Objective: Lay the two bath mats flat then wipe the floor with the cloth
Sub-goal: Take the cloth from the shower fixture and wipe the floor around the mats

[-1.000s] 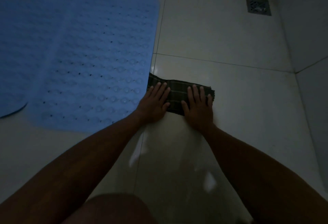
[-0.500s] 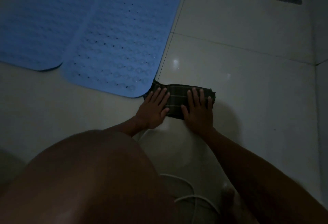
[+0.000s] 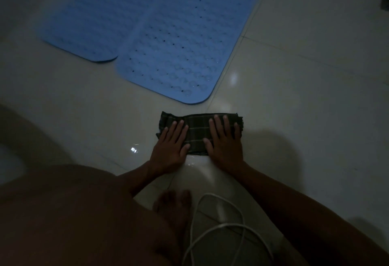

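Cable [image 3: 219,227] loops beside foot [image 3: 172,206], behind hands.

A shiny pale tiled floor [image 3: 294,97] is seen — on it are laid two blue holey rubber bath mats [image 3: 179,40], a folded dark checked cloth [image 3: 195,133] and a bare foot [image 3: 174,209].

I see two blue perforated rubber bath mats lying flat on the pale tiled floor, side by side with edges touching: the left mat [image 3: 88,19] dimmer, the right mat [image 3: 183,40] showing rows of small holes and a rounded near corner. Just beside that corner, apart from it, a dark green plaid cloth [image 3: 196,133] lies folded into a flat band on the tiles.
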